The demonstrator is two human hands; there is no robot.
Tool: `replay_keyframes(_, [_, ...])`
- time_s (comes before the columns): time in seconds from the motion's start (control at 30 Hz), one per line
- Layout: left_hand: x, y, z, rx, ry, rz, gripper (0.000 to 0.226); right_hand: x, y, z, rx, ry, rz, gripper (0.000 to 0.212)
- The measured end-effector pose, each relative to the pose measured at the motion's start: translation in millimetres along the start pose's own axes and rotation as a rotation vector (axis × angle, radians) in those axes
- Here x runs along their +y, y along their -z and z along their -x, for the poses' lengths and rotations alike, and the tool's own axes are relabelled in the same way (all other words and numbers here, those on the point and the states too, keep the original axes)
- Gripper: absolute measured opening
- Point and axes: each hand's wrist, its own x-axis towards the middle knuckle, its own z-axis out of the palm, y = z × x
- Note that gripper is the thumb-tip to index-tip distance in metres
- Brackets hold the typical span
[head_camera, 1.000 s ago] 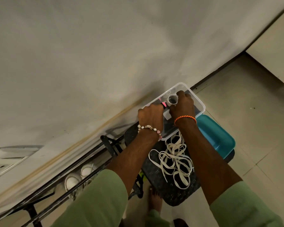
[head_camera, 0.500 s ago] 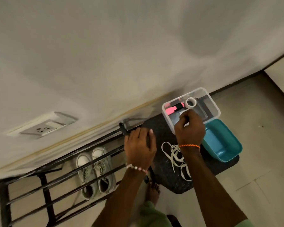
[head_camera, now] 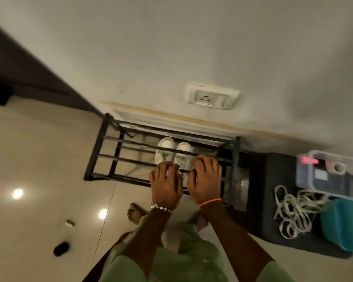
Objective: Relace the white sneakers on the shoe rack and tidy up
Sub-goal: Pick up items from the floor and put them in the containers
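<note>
A pair of white sneakers [head_camera: 174,152] stands on a lower tier of the black metal shoe rack [head_camera: 102,147], toes toward the wall, partly hidden by the bars and my hands. My left hand [head_camera: 166,183] and my right hand [head_camera: 205,178] are side by side above the rack's top bars, over the sneakers' near ends. Their fingers curl downward at a bar, and the blur hides whether they grip it. Loose white laces [head_camera: 291,210] lie in a heap on the dark mat [head_camera: 273,171] to the right.
A clear plastic box [head_camera: 306,176] holding a pink marker and a tape roll sits on the mat, with a teal lid [head_camera: 342,224] beside it. A wall socket [head_camera: 211,97] is above the rack. Two small objects [head_camera: 61,248] lie on the tiled floor at left.
The view swung left from the mat to the rack. My right hand left the clear box and my left hand left the rack's end post. Both now sit together over the sneakers.
</note>
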Motion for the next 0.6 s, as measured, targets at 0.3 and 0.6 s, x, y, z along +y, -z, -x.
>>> replay_keyframes(0.3, [-186.5,106.4,60.3,-0.065,0.807,-0.188,0.033,-176.1,-127.6,11.3,-0.527,0.336,0.138,0.048])
replay_keyframes(0.6, [-307.7,147.2,143.3,0.181,1.504,-0.083,0.033,-310.7,-265.5,69.1,-0.855,0.861,0.079,0.034])
